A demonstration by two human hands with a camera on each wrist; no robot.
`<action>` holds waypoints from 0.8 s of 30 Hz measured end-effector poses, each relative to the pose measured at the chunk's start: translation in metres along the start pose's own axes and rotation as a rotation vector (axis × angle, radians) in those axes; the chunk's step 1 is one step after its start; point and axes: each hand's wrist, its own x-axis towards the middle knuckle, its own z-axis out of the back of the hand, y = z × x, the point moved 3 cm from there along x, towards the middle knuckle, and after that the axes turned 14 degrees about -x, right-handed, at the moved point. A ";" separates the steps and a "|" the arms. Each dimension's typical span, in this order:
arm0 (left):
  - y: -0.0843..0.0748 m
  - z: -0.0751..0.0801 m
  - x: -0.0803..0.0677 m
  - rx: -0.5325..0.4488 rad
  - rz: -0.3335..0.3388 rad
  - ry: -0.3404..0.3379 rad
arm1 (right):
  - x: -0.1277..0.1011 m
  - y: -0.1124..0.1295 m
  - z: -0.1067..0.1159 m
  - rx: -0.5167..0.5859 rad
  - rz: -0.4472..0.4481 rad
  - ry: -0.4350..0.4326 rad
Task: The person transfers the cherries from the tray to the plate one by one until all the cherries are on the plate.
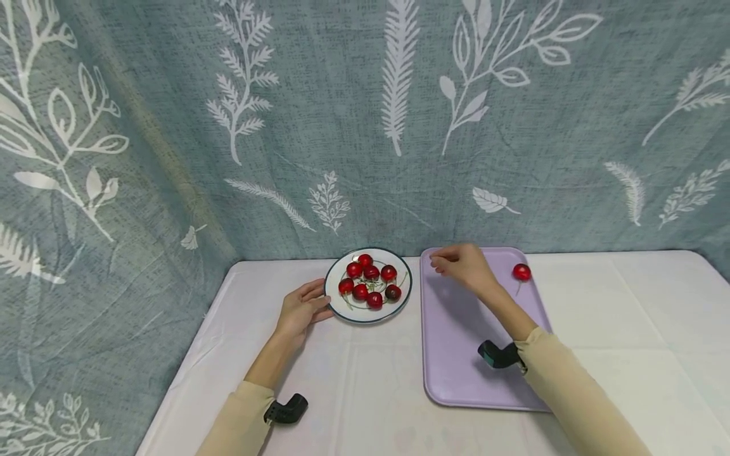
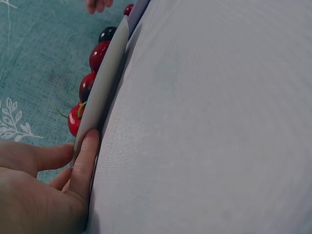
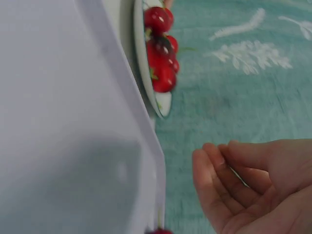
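Observation:
A white plate [image 1: 365,318] with a dark rim bears several red cherries [image 1: 374,300] with thin stems. At its left edge my left hand [image 1: 298,313] pinches the rim, thumb on the upper side and fingers against the underside, as the left wrist view shows. My right hand [image 1: 464,266] hovers over the far left part of a lilac tray [image 1: 456,373]. Its fingers are loosely bent and nothing is between them in the right wrist view. One single cherry [image 1: 521,272] lies in the tray's far right corner, stem toward me.
Plate and tray stand side by side with a narrow gap, on a white tablecloth [image 1: 365,392]. Behind them hangs a grey-green curtain [image 1: 342,126] with white leaf patterns. Each wrist wears a black camera mount [image 1: 286,409].

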 end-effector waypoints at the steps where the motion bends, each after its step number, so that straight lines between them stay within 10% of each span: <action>1: 0.000 0.000 0.000 0.001 0.000 -0.001 | -0.001 -0.003 0.004 0.021 -0.010 -0.001; 10: -0.002 0.000 -0.002 0.007 0.000 -0.007 | -0.013 -0.027 0.046 0.064 -0.106 -0.029; 24: -0.001 0.001 -0.002 0.004 0.005 -0.012 | -0.043 -0.080 0.079 -0.206 -0.298 -0.041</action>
